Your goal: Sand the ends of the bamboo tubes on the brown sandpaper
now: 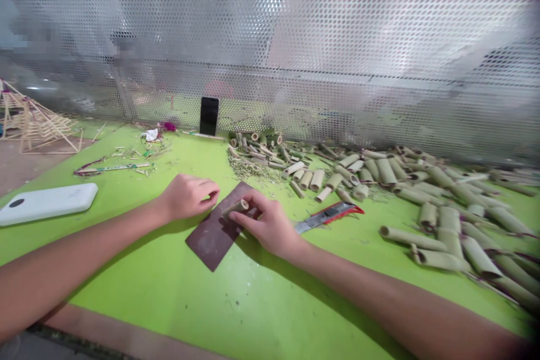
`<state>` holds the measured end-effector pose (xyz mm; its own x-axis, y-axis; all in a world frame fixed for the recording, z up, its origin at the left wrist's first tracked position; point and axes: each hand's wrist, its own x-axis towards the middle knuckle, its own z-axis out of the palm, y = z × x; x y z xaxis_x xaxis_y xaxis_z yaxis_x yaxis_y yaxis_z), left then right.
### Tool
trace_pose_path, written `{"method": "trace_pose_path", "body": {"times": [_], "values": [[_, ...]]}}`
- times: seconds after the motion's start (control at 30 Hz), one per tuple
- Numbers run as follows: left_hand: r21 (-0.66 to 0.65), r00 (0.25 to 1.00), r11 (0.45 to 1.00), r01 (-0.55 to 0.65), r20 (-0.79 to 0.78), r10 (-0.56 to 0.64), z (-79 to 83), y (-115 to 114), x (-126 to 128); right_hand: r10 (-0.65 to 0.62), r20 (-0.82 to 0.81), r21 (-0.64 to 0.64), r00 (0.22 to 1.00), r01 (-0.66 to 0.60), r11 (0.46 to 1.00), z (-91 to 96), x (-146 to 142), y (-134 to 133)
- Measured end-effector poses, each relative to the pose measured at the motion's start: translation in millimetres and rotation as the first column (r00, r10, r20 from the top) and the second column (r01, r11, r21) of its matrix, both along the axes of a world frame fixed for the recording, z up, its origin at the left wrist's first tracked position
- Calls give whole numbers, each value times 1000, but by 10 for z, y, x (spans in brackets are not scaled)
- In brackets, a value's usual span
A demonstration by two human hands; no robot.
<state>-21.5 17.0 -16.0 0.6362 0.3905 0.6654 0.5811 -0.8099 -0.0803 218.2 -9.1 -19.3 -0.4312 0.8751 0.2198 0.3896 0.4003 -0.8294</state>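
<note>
A brown sheet of sandpaper (213, 233) lies flat on the green table (236, 304). My right hand (270, 225) pinches a short piece of bamboo tube (236, 207) and holds it against the sheet's far end. My left hand (188, 196) rests curled at the sheet's left edge, fingertips touching it. A utility knife with a red handle (331, 215) lies just right of my right hand.
Several cut bamboo tubes (422, 202) cover the right side of the table, with shavings (253, 170) behind the sheet. A dark phone (209, 116) leans on the perforated metal wall (295, 56). A white power bank (46, 202) lies left; a stick frame (34, 124) sits far left.
</note>
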Motion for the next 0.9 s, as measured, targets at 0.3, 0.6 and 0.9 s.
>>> {"method": "trace_pose_path", "body": {"times": [0.3, 0.6, 0.9], "values": [[-150, 998, 988, 38, -50, -46, 32, -130, 106, 43, -26, 25, 999, -42, 999, -67, 13, 15], [-162, 984, 987, 13, -172, -41, 1, -190, 220, 85, -29, 44, 996, -84, 996, -63, 4, 19], [-24, 982, 996, 86, -169, -89, 11, -182, 225, 105, -23, -8, 994, -105, 994, -7, -16, -5]]}}
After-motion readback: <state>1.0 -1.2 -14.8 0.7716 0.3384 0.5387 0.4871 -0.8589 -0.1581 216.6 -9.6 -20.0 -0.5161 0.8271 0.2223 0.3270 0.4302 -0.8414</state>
